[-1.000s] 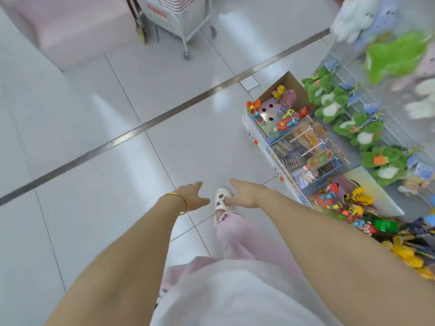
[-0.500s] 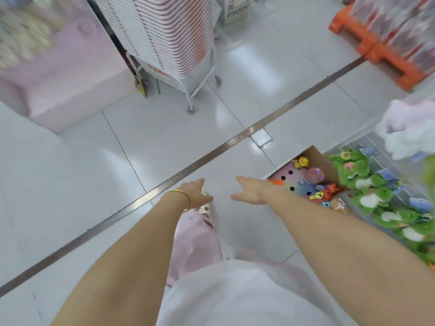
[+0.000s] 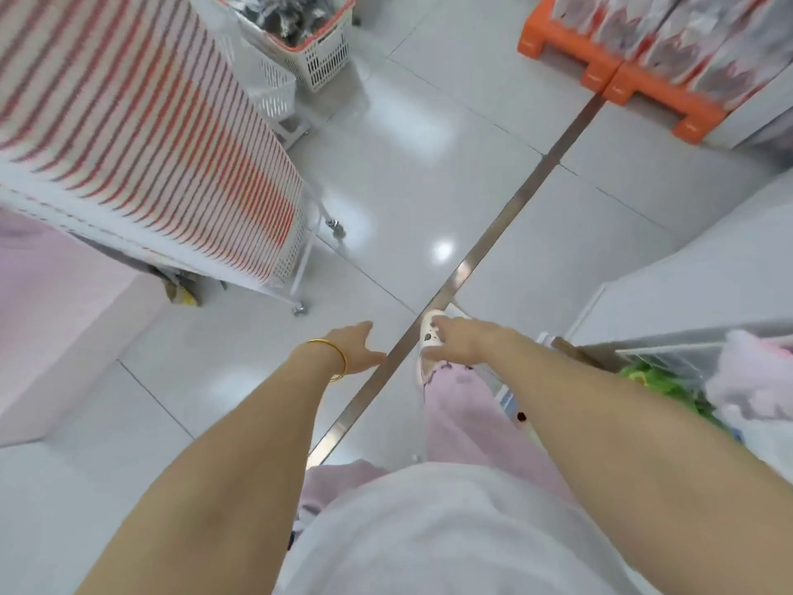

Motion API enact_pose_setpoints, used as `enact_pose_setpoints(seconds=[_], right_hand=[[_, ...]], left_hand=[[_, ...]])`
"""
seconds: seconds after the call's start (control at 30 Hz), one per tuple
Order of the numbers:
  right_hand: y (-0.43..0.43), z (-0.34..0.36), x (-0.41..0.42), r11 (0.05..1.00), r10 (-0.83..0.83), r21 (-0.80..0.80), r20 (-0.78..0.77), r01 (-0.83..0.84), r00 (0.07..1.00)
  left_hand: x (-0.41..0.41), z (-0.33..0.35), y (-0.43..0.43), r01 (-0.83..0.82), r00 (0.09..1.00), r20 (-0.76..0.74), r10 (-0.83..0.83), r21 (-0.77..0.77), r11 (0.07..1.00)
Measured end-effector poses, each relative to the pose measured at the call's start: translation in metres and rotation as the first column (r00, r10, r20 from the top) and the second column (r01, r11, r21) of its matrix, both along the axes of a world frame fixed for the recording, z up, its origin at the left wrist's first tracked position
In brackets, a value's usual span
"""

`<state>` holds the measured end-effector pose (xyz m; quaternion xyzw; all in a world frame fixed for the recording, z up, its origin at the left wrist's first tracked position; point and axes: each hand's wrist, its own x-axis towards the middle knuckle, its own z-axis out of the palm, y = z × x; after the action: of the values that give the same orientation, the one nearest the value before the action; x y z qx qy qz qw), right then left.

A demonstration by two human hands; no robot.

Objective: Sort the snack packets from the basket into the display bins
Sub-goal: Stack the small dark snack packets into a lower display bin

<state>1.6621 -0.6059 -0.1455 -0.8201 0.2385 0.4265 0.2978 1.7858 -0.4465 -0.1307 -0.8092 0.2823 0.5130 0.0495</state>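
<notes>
Left hand (image 3: 358, 347) stretched forward, palm down, fingers loosely spread, holding nothing; gold bangle (image 3: 332, 358) on its wrist. Right hand (image 3: 461, 337) likewise extended, fingers open and relaxed, empty, hovering over a white shoe (image 3: 427, 337) below a pink trouser leg (image 3: 459, 418). Both hands above a glossy white tile floor (image 3: 407, 186) crossed by a metal strip (image 3: 485, 246). Basket (image 3: 317, 40) with red rim, full of dark packets, sits on the floor far ahead at top centre, well apart from both hands. Tall stack of red-and-white baskets (image 3: 141, 135) on a wheeled cart at left. Orange pallets (image 3: 622, 79) with boxed goods top right. Green plush toys (image 3: 661, 380) at right edge, blurred.
</notes>
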Motion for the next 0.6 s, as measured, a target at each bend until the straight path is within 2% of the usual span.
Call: enact_pose_setpoints(seconds=[0.33,0.6], right_hand=[[-0.217,0.036,0.185,0.997,0.07,-0.028,-0.057,-0.072,0.996],[-0.378,0.026,0.362,0.991,0.128,-0.037,-0.037,-0.129,0.991]], left_hand=[[0.181,0.017,-0.218,-0.03,1.0,0.0,0.03,-0.066,0.997],[0.344,-0.012,-0.379,-0.057,0.998,-0.008,0.057,-0.064,0.996]])
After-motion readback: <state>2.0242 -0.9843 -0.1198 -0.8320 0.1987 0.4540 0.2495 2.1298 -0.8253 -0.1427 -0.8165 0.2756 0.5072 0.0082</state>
